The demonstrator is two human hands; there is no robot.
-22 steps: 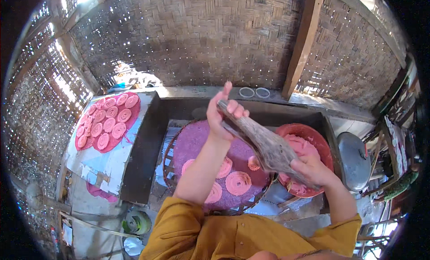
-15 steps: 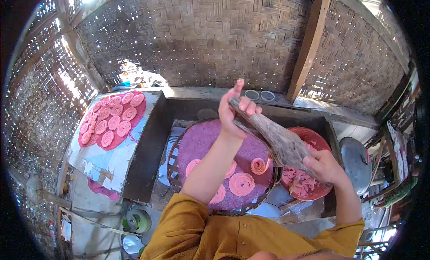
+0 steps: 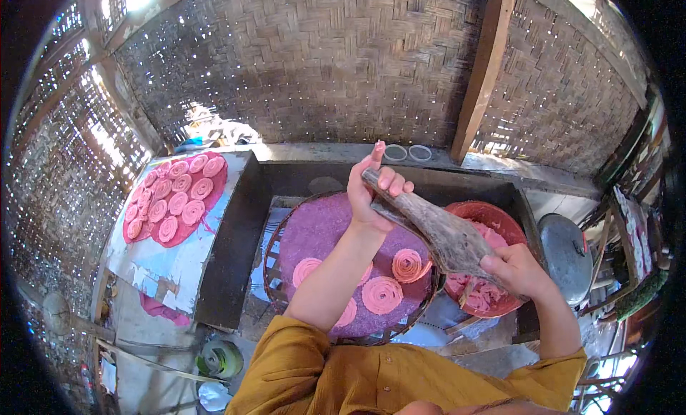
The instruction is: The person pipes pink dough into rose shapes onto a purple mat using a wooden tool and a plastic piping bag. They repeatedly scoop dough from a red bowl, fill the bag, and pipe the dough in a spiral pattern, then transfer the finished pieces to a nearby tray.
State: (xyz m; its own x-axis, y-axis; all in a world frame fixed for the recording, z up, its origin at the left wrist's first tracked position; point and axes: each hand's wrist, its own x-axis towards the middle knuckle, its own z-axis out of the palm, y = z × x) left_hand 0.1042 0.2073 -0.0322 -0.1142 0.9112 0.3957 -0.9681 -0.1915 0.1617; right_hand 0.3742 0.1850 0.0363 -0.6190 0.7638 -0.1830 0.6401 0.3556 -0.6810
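Note:
A grey, weathered wooden dough press [image 3: 451, 233] is held slantwise above a round rack. My left hand [image 3: 373, 190] wraps its far-left handle end, with the index finger pointing up. At the lower right end, my right hand [image 3: 516, 271] grips the press, thumb on top. Beneath the press, a coil of pink dough strand [image 3: 407, 265] sits on purple cloth [image 3: 314, 226], its outer strand running up towards the press. Beside it lies a flat pink spiral [image 3: 382, 295]; more spirals are partly covered by my left forearm. The underside of the press is hidden.
A red basin [image 3: 500, 218] of pink dough stands to the right, with a lidded metal pot [image 3: 564, 254] beyond it. Finished spirals cover a pink cloth [image 3: 204, 218] on the left board. A green gas cylinder [image 3: 220, 358] stands at lower left. Two rings [image 3: 419, 153] rest on the back ledge.
The coil under the press has grown wider, with more strand around it. My hands, still on the press, have moved only slightly; the whole view has shifted a little.

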